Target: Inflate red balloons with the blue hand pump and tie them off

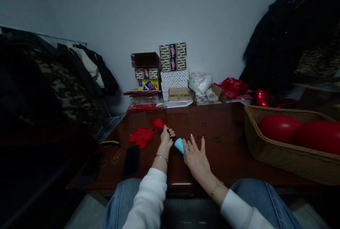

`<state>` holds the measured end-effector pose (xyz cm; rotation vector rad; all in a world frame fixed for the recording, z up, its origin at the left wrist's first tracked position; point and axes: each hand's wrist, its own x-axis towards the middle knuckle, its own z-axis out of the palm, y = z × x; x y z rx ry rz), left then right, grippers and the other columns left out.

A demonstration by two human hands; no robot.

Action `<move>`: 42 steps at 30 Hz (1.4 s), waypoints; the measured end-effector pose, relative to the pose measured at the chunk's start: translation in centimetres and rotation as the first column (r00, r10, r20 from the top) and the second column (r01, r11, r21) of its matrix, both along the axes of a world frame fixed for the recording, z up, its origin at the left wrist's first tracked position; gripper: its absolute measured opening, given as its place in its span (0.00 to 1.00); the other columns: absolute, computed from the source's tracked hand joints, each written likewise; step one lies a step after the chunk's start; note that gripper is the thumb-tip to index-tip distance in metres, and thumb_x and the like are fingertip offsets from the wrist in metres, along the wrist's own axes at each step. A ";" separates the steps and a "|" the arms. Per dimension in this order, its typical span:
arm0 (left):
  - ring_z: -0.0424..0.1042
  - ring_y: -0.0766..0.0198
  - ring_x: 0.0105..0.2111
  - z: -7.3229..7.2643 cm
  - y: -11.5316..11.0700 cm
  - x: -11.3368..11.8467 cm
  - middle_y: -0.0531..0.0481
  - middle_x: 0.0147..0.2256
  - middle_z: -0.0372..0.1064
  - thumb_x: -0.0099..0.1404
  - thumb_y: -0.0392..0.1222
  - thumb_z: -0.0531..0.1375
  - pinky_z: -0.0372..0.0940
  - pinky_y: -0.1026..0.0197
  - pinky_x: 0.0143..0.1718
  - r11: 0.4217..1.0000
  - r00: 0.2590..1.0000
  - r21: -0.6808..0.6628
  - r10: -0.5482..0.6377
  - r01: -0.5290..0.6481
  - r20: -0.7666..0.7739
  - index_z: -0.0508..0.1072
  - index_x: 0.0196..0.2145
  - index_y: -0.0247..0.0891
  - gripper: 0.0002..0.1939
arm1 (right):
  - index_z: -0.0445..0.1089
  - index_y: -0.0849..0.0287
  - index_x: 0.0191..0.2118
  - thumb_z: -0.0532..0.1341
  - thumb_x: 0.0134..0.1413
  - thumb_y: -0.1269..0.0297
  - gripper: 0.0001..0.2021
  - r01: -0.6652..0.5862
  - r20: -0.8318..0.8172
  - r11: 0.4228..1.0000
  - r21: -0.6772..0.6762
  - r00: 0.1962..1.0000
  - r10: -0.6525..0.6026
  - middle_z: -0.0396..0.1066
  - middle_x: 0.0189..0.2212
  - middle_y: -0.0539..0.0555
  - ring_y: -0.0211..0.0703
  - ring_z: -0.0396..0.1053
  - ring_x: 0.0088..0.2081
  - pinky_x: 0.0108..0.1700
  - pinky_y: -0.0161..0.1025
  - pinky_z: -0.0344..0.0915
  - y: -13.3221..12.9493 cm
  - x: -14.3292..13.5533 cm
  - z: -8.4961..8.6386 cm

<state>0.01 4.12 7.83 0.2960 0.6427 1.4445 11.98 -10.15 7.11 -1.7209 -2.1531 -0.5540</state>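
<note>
A light blue hand balloon pump [180, 145] with a black front end slants over the table between my hands. My left hand [166, 138] is closed around the black end and the neck of a small, partly filled red balloon [158, 123]. My right hand [196, 158] grips the rear of the blue body; two of its fingers stick out straight, and its thumb is hidden. Just left of the balloon lies a heap of flat red balloons [142, 136]. Several thin black bands [217, 139] lie beyond my right hand.
At right stands a wicker basket [289, 165] with large red balloons [280, 128]. On the left lie a black phone [131, 161], yellowish rubber bands [117, 157] and a black-and-yellow object [111, 143]. Stacked boxes [174, 69] and plastic bags [201, 82] line the wall.
</note>
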 end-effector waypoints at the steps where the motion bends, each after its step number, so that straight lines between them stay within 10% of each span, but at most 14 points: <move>1: 0.48 0.77 0.13 0.2 0.1 -0.1 0.60 0.18 0.47 0.66 0.49 0.54 0.44 0.74 0.12 1.000 1.000 0.005 0.001 -0.001 0.012 0.55 0.25 0.38 0.17 | 0.54 0.65 0.61 0.52 0.58 0.66 0.26 -0.006 0.001 1.000 0.003 1.000 0.006 0.61 0.57 0.66 0.57 0.42 0.64 0.61 0.68 0.24 -0.2 0.2 0.0; 13: 0.47 0.77 0.13 2.3 1.1 -1.3 0.60 0.19 0.45 0.66 0.48 0.54 0.43 0.75 0.12 1.000 0.998 0.012 0.004 -0.005 0.064 0.54 0.24 0.38 0.17 | 0.57 0.63 0.60 0.53 0.57 0.64 0.25 -0.046 -0.061 0.997 0.055 0.997 0.049 0.63 0.56 0.60 0.56 0.48 0.63 0.61 0.68 0.23 -4.5 4.1 0.2; 20: 0.47 0.77 0.13 0.4 -1.5 2.6 0.60 0.18 0.47 0.65 0.48 0.55 0.42 0.74 0.11 0.995 0.995 -0.022 -0.094 0.093 -0.037 0.56 0.25 0.38 0.17 | 0.69 0.62 0.49 0.48 0.59 0.73 0.17 -0.047 -0.087 0.998 0.027 0.995 0.050 0.75 0.42 0.59 0.53 0.57 0.59 0.59 0.71 0.20 -2.1 3.7 2.6; 25: 0.46 0.78 0.12 0.9 -1.0 1.9 0.61 0.18 0.45 0.67 0.48 0.52 0.42 0.75 0.11 0.999 0.998 -0.013 0.053 -0.053 0.017 0.55 0.24 0.38 0.17 | 0.62 0.61 0.56 0.49 0.62 0.59 0.20 -0.010 -0.104 0.994 0.113 0.994 0.022 0.65 0.54 0.63 0.60 0.54 0.60 0.56 0.75 0.22 -1.7 4.3 4.5; 31: 0.48 0.77 0.13 2.4 0.5 0.5 0.59 0.19 0.47 0.67 0.49 0.52 0.42 0.75 0.11 0.999 0.999 0.013 0.053 -0.053 -0.003 0.56 0.25 0.38 0.17 | 0.53 0.61 0.62 0.52 0.56 0.45 0.34 -0.038 -0.051 0.999 0.034 0.998 0.040 0.62 0.56 0.66 0.63 0.53 0.60 0.58 0.73 0.26 -2.9 3.7 2.6; 42: 0.47 0.77 0.12 3.5 2.4 -3.7 0.61 0.18 0.46 0.68 0.47 0.51 0.43 0.74 0.11 0.990 0.990 0.030 0.141 -0.140 -0.027 0.55 0.25 0.38 0.16 | 0.56 0.58 0.61 0.59 0.55 0.56 0.29 -0.004 -0.053 1.000 0.027 0.999 0.005 0.73 0.37 0.57 0.53 0.63 0.53 0.62 0.64 0.28 -3.9 3.7 1.3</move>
